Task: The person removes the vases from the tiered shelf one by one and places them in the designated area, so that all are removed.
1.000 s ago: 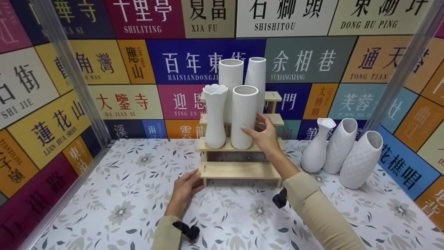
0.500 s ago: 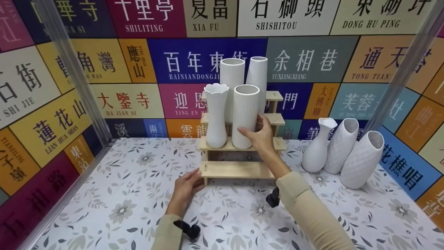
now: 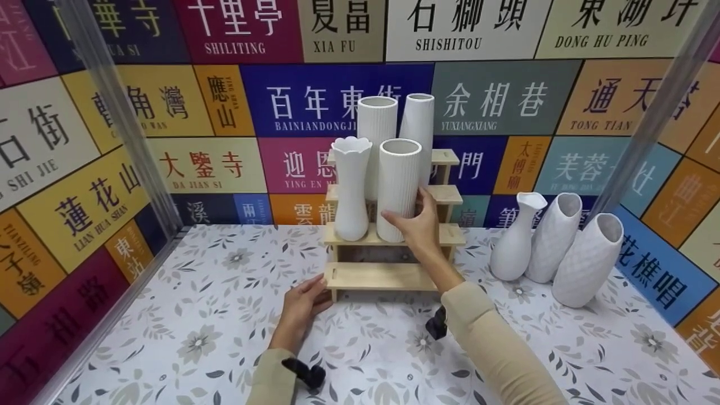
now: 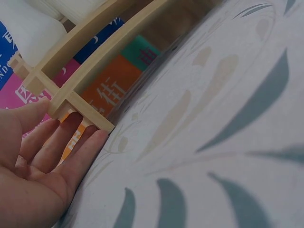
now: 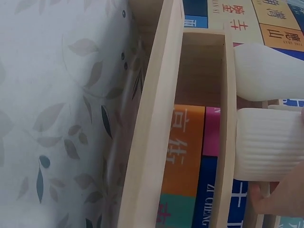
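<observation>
My right hand (image 3: 422, 225) grips a ribbed white cylinder vase (image 3: 398, 169) low on its right side, thumb across the front and fingers behind. The vase stands upright on the second step of a tiered wooden stand (image 3: 382, 275); in the right wrist view the ribbed vase (image 5: 266, 142) has its base at that board. Left of it stands a white vase with a scalloped rim (image 3: 351, 185). My left hand (image 3: 304, 304) holds the left end of the lowest step; in the left wrist view the thumb and fingers of that hand (image 4: 42, 166) are around the stand's corner (image 4: 66, 97).
Behind, higher on the stand, are a wide ribbed vase (image 3: 368, 124) and a slim tapered vase (image 3: 419, 121). On the flowered tablecloth (image 3: 225, 337) at right stand a narrow-necked vase (image 3: 512, 247) and two quilted vases (image 3: 588, 264). A sign-covered wall rises behind.
My right hand has shifted slightly left, its thumb now farther across the ribbed vase's front, and the forearm has swung left. The left hand keeps its hold on the stand.
</observation>
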A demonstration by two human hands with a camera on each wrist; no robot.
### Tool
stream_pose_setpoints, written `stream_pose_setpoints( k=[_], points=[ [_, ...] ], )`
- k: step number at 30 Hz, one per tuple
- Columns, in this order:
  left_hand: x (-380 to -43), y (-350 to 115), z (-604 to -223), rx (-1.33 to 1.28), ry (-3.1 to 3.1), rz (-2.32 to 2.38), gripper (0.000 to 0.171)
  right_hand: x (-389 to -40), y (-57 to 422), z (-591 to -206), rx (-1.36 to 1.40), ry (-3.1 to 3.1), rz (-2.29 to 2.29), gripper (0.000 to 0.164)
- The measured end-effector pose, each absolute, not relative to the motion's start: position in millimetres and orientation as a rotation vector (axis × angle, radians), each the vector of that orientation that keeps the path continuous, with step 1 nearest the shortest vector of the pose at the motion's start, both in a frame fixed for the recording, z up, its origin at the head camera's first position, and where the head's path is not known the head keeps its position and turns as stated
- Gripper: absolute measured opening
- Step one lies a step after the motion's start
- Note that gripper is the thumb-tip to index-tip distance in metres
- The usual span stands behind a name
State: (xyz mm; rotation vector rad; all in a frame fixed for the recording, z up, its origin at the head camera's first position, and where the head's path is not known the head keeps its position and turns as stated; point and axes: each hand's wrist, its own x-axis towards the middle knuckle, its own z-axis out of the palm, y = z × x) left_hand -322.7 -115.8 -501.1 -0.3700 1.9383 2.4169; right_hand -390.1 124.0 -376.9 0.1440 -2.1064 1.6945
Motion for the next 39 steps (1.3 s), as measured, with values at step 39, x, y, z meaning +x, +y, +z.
stream_pose_setpoints(
  k=[39],
  points=[
    [-319.6, -115.9, -502.4, -0.323, 1.9, 2.473, 0.047, -310.7, 213.3, -391.0, 0.011, -2.052, 1.598, 0.094]
  ],
)
